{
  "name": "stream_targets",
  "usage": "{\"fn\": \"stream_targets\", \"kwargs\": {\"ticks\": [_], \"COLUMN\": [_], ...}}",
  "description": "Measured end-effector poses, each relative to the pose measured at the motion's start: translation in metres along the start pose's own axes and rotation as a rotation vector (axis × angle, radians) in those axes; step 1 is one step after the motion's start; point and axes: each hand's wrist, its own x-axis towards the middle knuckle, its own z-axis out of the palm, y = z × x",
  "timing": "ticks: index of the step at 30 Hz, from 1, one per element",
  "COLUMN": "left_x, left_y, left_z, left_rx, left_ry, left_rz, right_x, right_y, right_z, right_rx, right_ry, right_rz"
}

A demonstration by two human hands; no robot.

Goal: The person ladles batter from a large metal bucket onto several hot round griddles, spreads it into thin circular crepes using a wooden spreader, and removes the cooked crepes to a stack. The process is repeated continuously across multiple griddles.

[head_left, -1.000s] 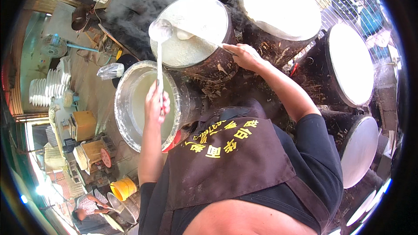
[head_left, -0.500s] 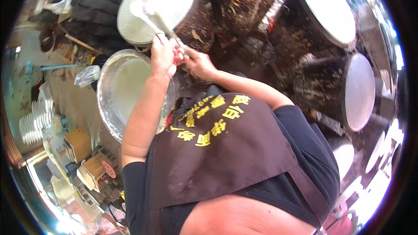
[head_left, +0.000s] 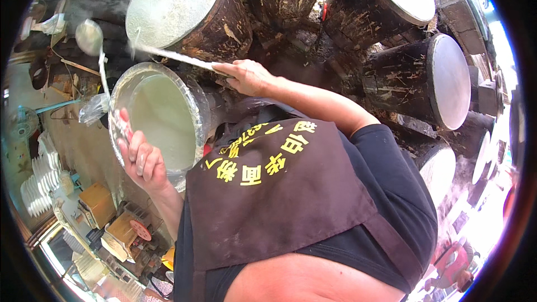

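Note:
My left hand [head_left: 142,156] is closed round the red-and-white handle of a ladle [head_left: 89,37]. The ladle's pale round bowl is raised past the far left rim of a bucket [head_left: 197,98]. Cloudy, pale liquid [head_left: 165,114] fills much of this bucket, just right of my left hand. My right hand [head_left: 246,77] grips one end of a long whitish stick [head_left: 182,57]. Its blurred far end reaches the near edge of a dark drum [head_left: 221,33] with a round white top [head_left: 173,5]; I cannot tell whether they touch.
More dark, crusted drums [head_left: 400,78] with white tops curve round to the right. A clear plastic bag [head_left: 94,109] lies left of the bucket. Further left stand stacked white plates or trays [head_left: 42,182] and brown boxes [head_left: 100,204]. Steam drifts at the upper left.
My hands have come apart from over the white-topped drum. The left moved down and left with the ladle, to the bucket's side. The right still holds the stick. The view has shifted slightly.

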Motion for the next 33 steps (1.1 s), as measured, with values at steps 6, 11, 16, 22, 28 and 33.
{"fn": "stream_targets", "kwargs": {"ticks": [6,11,16,22,28,33], "left_x": [-0.035,-0.020,-0.045,-0.016,0.011,0.009], "left_y": [-0.005,-0.051,-0.048,-0.054,-0.069,-0.066], "left_z": [-0.060,-0.085,-0.110,-0.126,-0.144,-0.163], "left_rx": [0.301,0.980,0.490,0.252,0.176,0.139], "left_ry": [0.369,0.930,0.788,0.672,0.695,0.716], "left_rz": [0.144,0.132,0.342,0.446,0.525,0.554], "right_x": [0.025,0.031,0.021,-0.010,0.040,0.051], "right_y": [-0.088,-0.089,0.133,0.430,0.596,0.583], "right_z": [-0.017,0.009,0.016,0.044,0.088,0.076], "right_rx": [0.041,0.279,0.622,0.865,0.518,1.368], "right_ry": [-0.172,-0.565,-0.008,0.486,0.390,0.929], "right_rz": [-0.374,-0.615,0.605,1.237,1.124,1.032]}}
